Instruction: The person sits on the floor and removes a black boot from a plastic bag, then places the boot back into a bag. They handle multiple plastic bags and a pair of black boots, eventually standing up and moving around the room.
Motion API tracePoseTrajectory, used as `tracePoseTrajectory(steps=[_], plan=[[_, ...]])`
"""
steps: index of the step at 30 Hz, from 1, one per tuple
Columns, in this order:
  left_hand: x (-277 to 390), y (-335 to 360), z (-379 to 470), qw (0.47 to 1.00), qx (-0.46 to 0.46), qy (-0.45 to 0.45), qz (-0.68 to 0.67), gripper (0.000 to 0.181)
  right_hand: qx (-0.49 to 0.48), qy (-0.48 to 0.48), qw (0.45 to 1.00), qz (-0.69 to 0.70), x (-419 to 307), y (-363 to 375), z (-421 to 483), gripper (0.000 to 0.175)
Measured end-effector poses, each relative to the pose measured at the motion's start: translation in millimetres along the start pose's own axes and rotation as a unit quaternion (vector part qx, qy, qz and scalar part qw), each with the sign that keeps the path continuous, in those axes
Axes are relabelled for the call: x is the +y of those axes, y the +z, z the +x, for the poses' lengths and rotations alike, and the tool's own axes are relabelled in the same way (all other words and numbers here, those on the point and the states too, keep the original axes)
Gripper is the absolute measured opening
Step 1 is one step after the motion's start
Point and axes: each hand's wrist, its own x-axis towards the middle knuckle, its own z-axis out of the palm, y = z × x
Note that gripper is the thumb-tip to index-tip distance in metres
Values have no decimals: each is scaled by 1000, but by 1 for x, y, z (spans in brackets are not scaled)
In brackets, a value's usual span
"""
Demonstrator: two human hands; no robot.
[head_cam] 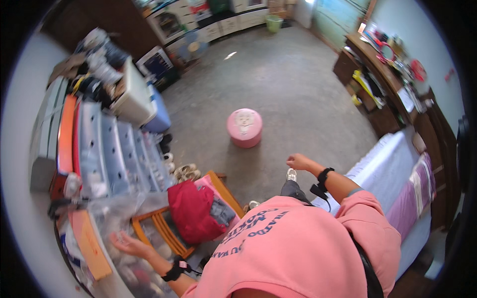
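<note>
My left hand (128, 244) is held palm up beside a wooden chair (169, 232), over clear plastic sheeting. Its fingers look loosely apart; small pale spots on them are too blurred to name. A red garment (192, 212) and a grey cloth (222, 213) lie on the chair's pink seat. My right hand (298, 161) hangs in the air above the concrete floor, fingers curled, with no object seen in it. Beyond it stands a round pink stool (245, 128) with a cartoon figure on top. Both wrists wear black straps.
Clear-fronted shoe boxes (115, 149) and a white bin (136, 93) line the left side, with shoes (187, 172) on the floor. At right are a bed (384, 167) and a cluttered wooden desk (387, 74). A green bucket (274, 24) stands near far cabinets (227, 27).
</note>
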Motion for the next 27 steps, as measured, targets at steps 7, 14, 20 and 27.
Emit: tracePoseTrajectory(steps=[7, 14, 20, 27], plan=[[155, 185, -187, 880, -446, 62, -152, 20, 82, 48, 989, 111, 62, -75, -37, 32], [323, 313, -292, 708, -668, 169, -154, 22, 155, 195, 946, 206, 225, -177, -111, 30], [451, 402, -383, 611, -738, 227, -174, 23, 284, 271, 873, 289, 346, -255, -174, 29], [537, 502, -440, 516, -786, 296, -169, 26, 272, 338, 816, 384, 405, -283, -172, 38]])
